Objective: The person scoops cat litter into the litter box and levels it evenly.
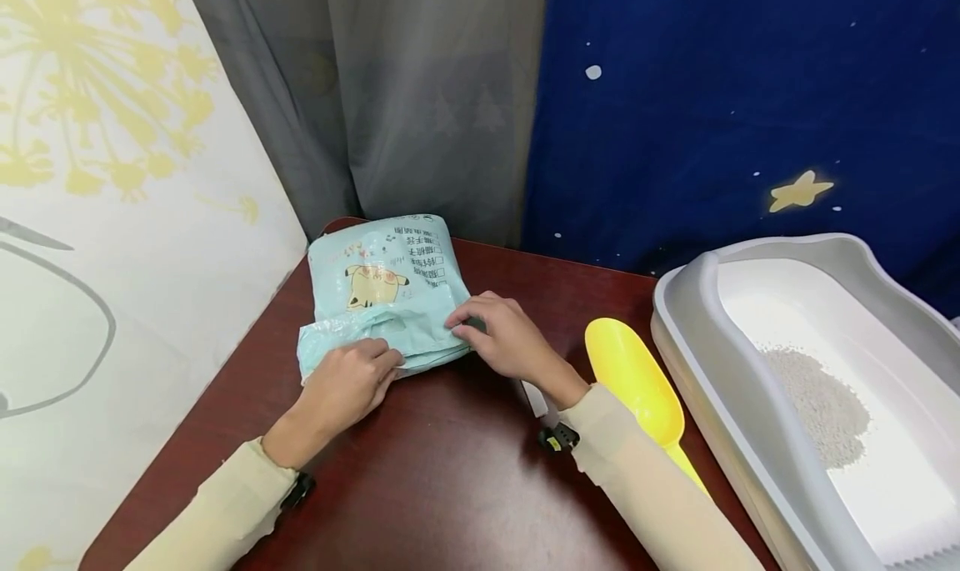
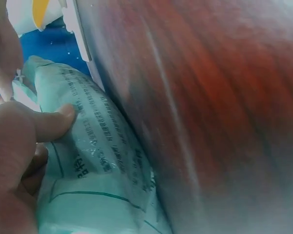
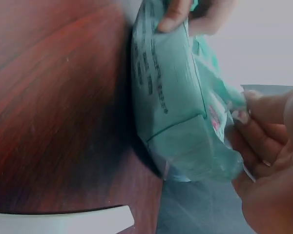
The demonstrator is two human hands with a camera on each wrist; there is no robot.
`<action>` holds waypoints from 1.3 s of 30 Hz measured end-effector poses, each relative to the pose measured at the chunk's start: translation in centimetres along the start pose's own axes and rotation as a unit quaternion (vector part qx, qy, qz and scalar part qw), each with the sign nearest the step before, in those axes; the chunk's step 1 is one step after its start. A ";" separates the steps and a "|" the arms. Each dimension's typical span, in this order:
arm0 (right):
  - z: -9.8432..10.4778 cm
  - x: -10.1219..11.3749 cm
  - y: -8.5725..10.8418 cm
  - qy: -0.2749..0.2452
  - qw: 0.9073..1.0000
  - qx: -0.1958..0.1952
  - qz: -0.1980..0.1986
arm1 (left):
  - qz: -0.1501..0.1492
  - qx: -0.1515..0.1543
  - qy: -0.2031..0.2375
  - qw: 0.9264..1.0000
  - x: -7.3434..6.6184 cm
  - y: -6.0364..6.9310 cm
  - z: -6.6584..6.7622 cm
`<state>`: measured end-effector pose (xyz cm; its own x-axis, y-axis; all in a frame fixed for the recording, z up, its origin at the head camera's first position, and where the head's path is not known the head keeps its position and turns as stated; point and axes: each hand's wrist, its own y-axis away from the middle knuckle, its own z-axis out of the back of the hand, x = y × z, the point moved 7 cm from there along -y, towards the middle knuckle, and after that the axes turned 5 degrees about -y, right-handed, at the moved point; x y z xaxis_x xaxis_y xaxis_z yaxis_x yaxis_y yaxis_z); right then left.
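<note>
A pale teal plastic bag [image 1: 397, 304] lies on the table, printed with a cartoon animal and a checklist of characters. My left hand [image 1: 352, 381] grips the bag's near left edge; in the left wrist view its thumb [image 2: 56, 122] presses on the printed side [image 2: 95, 126], with the fingers curled over the top. At the near right corner my right hand [image 1: 506, 333] pinches the bag's loose flap. The right wrist view shows that flap [image 3: 222, 90] between thumb and fingers, lifted from the bag's body. What the bag contains is hidden.
A yellow scoop [image 1: 637, 379] lies right of my right forearm. Beyond it stands a grey and white litter tray [image 1: 690, 304] with a patch of grey granules [image 1: 817, 404]. A white strip-shaped object [image 1: 535, 398] lies partly under my right wrist. Curtains [image 1: 442, 121] hang behind the dark red table [image 1: 442, 479].
</note>
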<state>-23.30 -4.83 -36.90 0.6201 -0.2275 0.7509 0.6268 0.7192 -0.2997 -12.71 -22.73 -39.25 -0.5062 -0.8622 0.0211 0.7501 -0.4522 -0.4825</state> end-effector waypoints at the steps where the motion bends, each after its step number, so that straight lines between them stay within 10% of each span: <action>1: 0.0 -0.2 0.0 0.003 1.000 -0.008 -0.013 | -0.001 -0.005 0.005 1.000 0.0 0.1 0.0; 7: -0.1 -1.5 0.4 0.038 0.998 -0.019 -0.056 | -0.007 -0.018 0.056 0.998 0.2 0.4 -0.3; 20: -0.2 -1.7 1.2 0.186 0.977 0.069 0.083 | 0.002 -0.034 0.085 0.996 1.0 0.3 -0.3; 28: 0.0 -1.7 1.4 0.216 0.962 0.028 0.167 | 0.003 -0.027 0.101 0.995 1.2 0.0 -0.6; 39: -0.2 -3.2 0.6 0.152 0.985 0.005 0.083 | 0.018 -0.007 0.112 0.993 1.6 0.3 -0.8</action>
<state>-24.78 -3.79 -39.60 0.8269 -0.2913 0.4809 0.5013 0.7694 -0.3959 -13.64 -24.06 -40.06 -0.5624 -0.8043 -0.1917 0.7642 -0.4171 -0.4919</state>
